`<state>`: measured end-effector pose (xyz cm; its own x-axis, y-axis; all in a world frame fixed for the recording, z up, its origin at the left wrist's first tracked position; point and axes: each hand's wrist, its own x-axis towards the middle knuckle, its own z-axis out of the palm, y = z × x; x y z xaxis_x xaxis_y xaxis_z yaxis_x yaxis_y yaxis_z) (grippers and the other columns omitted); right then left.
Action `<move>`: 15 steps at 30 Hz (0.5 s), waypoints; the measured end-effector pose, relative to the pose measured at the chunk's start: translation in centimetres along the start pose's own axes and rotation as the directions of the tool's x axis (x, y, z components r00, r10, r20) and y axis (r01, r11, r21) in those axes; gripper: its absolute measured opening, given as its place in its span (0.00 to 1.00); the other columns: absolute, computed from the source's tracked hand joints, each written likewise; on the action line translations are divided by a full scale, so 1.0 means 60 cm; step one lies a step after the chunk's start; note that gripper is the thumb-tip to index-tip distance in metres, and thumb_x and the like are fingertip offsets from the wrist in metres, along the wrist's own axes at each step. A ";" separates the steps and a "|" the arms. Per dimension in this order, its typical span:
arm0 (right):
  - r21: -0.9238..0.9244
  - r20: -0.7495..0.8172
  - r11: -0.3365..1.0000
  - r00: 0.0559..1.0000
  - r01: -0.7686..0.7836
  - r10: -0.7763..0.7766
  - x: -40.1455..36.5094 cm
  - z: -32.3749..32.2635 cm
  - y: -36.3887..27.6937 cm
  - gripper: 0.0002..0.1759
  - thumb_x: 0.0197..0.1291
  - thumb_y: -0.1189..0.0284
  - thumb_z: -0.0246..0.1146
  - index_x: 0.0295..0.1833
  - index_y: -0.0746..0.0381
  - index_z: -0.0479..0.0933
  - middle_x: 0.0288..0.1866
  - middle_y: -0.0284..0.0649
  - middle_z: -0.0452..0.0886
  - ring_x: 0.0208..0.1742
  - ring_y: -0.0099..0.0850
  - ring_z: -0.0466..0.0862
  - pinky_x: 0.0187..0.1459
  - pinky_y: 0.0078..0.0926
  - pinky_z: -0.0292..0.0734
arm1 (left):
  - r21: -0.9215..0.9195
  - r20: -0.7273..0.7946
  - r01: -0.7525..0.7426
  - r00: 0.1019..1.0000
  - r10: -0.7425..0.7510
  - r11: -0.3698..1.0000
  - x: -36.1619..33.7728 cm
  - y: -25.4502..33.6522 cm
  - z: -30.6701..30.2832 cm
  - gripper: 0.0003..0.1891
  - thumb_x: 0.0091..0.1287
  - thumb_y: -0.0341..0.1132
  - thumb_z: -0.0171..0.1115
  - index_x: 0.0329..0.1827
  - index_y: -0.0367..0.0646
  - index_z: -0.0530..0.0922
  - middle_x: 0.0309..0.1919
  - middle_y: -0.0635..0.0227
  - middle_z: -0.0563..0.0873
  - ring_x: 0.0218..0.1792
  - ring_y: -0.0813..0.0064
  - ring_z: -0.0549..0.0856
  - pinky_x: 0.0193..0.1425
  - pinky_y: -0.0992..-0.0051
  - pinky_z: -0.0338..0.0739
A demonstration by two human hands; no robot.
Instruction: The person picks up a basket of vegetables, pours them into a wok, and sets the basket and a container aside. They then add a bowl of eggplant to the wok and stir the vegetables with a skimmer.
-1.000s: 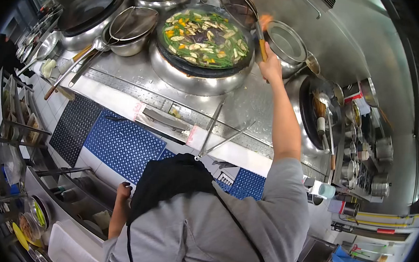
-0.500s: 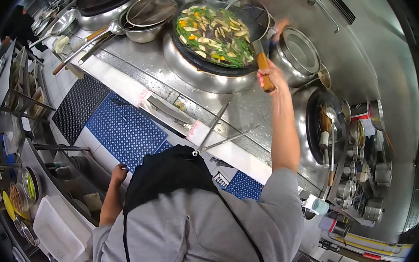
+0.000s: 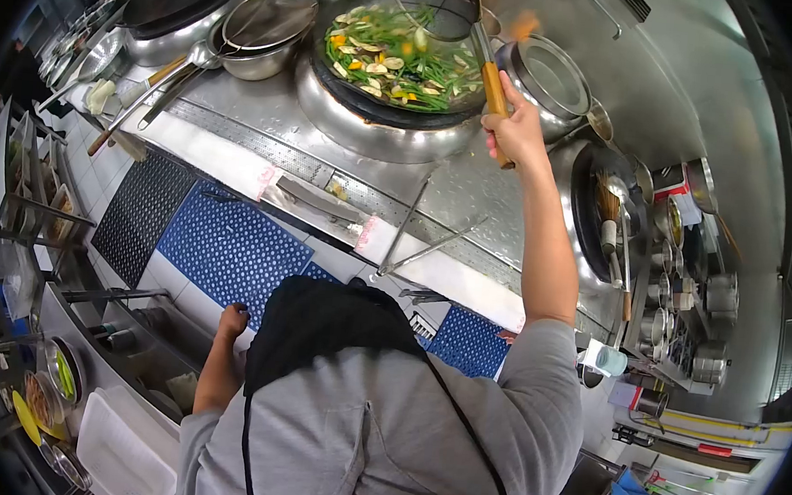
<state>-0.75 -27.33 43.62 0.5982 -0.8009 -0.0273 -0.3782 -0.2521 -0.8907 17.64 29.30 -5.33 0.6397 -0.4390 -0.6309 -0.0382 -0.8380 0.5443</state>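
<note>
My right hand (image 3: 518, 134) grips the wooden handle of a wire-mesh strainer (image 3: 494, 90), one finger stretched along it. The strainer's round head is raised over the far part of a large wok (image 3: 321, 79), partly cut off by the top of the view. Green stalks, pale slices and orange pieces of vegetables (image 3: 373, 64) lie in the wok, and a few pieces under the strainer look blurred. Low at my side, away from the counter, my left hand (image 3: 234, 319) is closed; whatever is in it, if anything, is hidden.
Left of the wok, a second strainer (image 3: 270, 22) rests on a metal bowl (image 3: 260, 65) beside long-handled ladles (image 3: 137, 108). A lidded metal pot (image 3: 549, 78) stands to the right, near a small flame (image 3: 523, 23). Another wok (image 3: 594, 207) holds a brush. Metal rods (image 3: 407, 230) cross the counter edge.
The strainer has risen from the wok's far right edge to above it, tilting more upright. My right hand has moved up slightly. My left hand remains low.
</note>
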 end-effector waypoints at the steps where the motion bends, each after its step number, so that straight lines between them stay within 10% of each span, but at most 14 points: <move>1: -0.030 -0.017 1.000 1.000 0.001 -0.001 -0.002 -0.004 -0.003 0.47 0.53 0.83 0.60 0.81 0.54 0.56 0.20 0.34 0.76 0.15 0.24 0.75 0.17 0.27 0.72 | -0.003 -0.004 -0.006 1.000 0.006 1.000 0.001 0.006 -0.003 0.21 0.55 0.38 0.63 0.51 0.37 0.85 0.49 0.44 0.86 0.55 0.48 0.84 0.61 0.60 0.77; 10: -0.396 -0.172 0.918 0.983 -0.010 -0.063 0.126 -0.041 0.105 0.47 0.49 0.81 0.58 0.80 0.55 0.58 0.19 0.38 0.80 0.16 0.29 0.80 0.19 0.33 0.74 | -0.097 -0.077 0.048 0.996 -0.055 0.994 -0.026 -0.025 0.026 0.21 0.55 0.36 0.63 0.51 0.35 0.85 0.48 0.45 0.87 0.54 0.50 0.85 0.61 0.61 0.78; 15: 0.089 0.074 0.987 0.989 -0.133 0.127 0.202 -0.030 0.191 0.46 0.53 0.84 0.59 0.80 0.53 0.57 0.23 0.40 0.79 0.15 0.28 0.77 0.17 0.28 0.74 | -0.064 -0.097 0.172 0.979 -0.178 0.983 -0.120 -0.001 0.023 0.22 0.55 0.35 0.64 0.53 0.38 0.84 0.49 0.45 0.87 0.55 0.50 0.85 0.61 0.61 0.78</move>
<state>0.87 -40.89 33.89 0.5962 -0.7838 -0.1737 -0.3898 -0.0935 -0.9161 12.00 32.06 -1.58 0.7076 -0.2495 -0.6611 0.1220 -0.8784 0.4621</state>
